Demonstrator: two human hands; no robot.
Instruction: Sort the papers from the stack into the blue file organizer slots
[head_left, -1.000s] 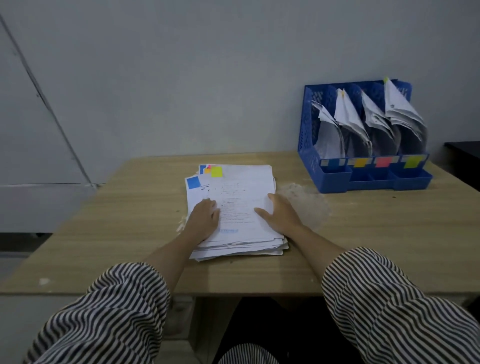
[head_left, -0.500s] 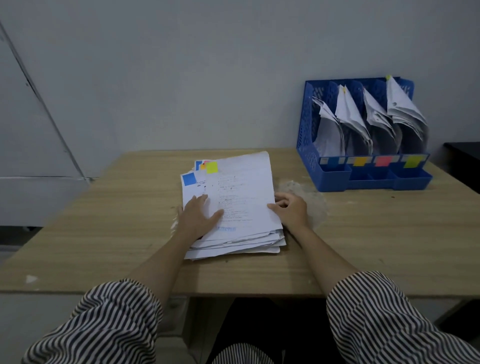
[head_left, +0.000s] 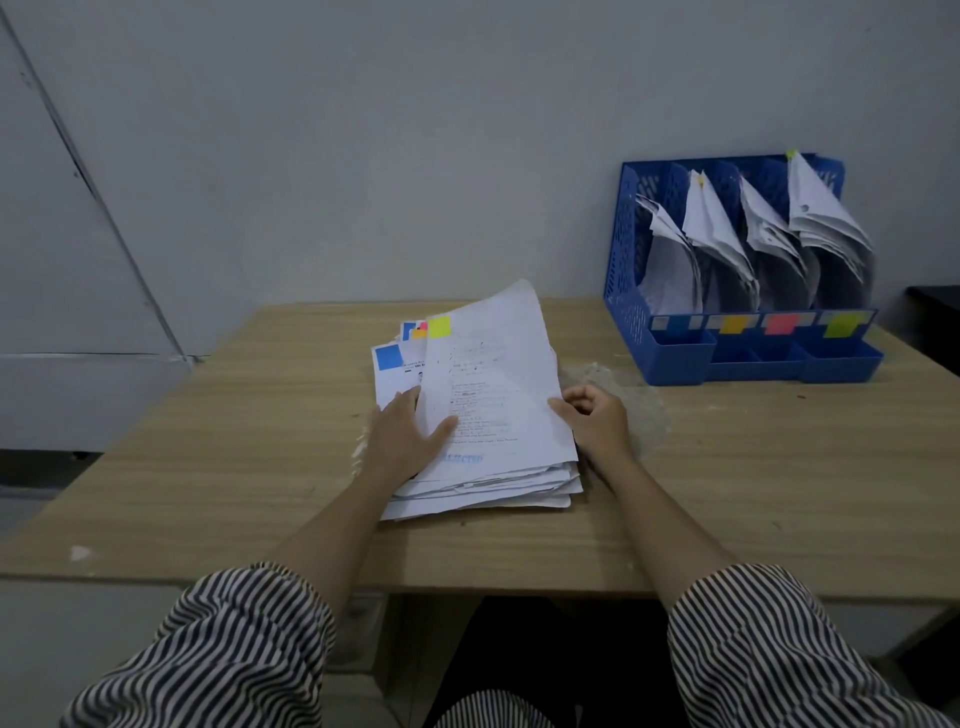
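Note:
A stack of papers (head_left: 498, 480) lies in the middle of the wooden table (head_left: 234, 467). Its top sheet (head_left: 493, 374), marked with a yellow sticky tag, is lifted at the far right corner. My right hand (head_left: 595, 421) pinches that sheet's right edge with curled fingers. My left hand (head_left: 410, 434) rests flat on the stack's left side, thumb on the top sheet. The blue file organizer (head_left: 675, 353) stands at the table's far right; its slots hold leaning papers and carry blue, orange, red and yellow labels.
A grey wall runs behind the table. A dark surface (head_left: 935, 312) shows at the right edge beyond the organizer. Sheets lower in the stack show blue and orange tags (head_left: 389, 357) at their top left. A pale worn patch (head_left: 639, 400) marks the table beside my right hand.
My right hand went from lying flat on the stack to pinching the top sheet's right edge, and the sheet's far end has risen off the stack. My left hand stayed on the stack.

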